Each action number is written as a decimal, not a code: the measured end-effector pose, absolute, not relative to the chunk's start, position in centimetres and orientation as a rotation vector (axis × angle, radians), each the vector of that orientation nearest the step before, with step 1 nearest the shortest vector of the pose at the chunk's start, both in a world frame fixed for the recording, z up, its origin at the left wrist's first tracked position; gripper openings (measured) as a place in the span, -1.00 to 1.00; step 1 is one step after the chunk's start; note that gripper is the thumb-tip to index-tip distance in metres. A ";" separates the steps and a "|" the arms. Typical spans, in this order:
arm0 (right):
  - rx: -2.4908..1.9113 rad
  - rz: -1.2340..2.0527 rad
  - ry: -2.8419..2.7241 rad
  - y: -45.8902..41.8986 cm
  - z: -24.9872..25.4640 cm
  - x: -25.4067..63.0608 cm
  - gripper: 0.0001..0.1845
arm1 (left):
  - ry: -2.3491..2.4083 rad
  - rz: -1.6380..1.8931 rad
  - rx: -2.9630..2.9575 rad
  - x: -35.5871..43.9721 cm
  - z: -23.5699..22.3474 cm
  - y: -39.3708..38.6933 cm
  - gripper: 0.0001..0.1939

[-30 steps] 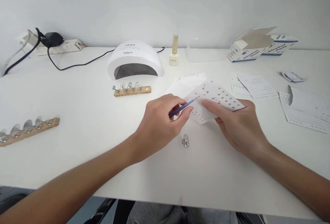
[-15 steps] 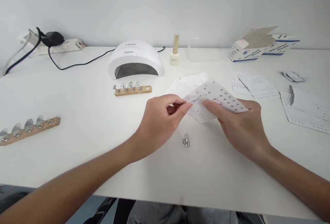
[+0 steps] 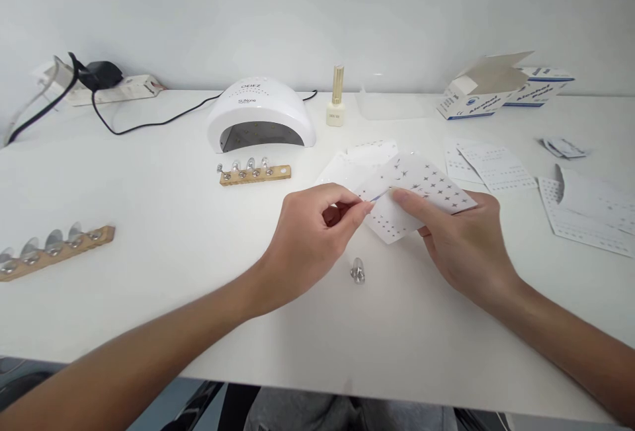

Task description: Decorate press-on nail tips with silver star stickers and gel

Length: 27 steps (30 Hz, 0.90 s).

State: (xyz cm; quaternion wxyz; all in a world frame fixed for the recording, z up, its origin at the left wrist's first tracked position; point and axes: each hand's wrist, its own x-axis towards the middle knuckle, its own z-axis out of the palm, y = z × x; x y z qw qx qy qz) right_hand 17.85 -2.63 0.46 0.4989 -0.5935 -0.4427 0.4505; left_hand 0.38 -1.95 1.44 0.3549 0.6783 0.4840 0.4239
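At mid-frame, the left hand (image 3: 313,240) pinches a thin tool (image 3: 380,196) between thumb and fingertips; the right's (image 3: 459,236) thumb presses a star-patterned sheet (image 3: 431,186) against its fingers. A white table (image 3: 163,219) meets a pale wall (image 3: 317,14) across the upper frame.

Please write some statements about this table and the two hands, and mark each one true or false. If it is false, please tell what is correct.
1. The right hand holds a sheet with star shapes. True.
2. The left hand is empty. False: the left hand pinches a thin tool.
3. The polish bottle stands between the nail lamp and the clear plastic tray. True.
4. The front Alcohol Pads box is closed. False: this box has its flap open.
5. The shorter wooden strip lies inside the nail lamp. False: the strip lies in front of it.
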 end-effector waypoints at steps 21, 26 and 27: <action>-1.552 0.485 -1.917 0.0 2.8 21.9 -0.84 | 1.319 1.169 1.903 -0.8 1.2 -0.4 -0.90; -1.464 1.093 -2.194 -1.8 3.1 20.3 -0.80 | 1.353 1.199 1.935 -0.7 1.4 -0.3 -0.89; -1.447 1.134 -2.220 -2.1 2.8 19.9 -0.77 | 1.352 1.202 1.933 -0.6 1.4 -0.2 -0.89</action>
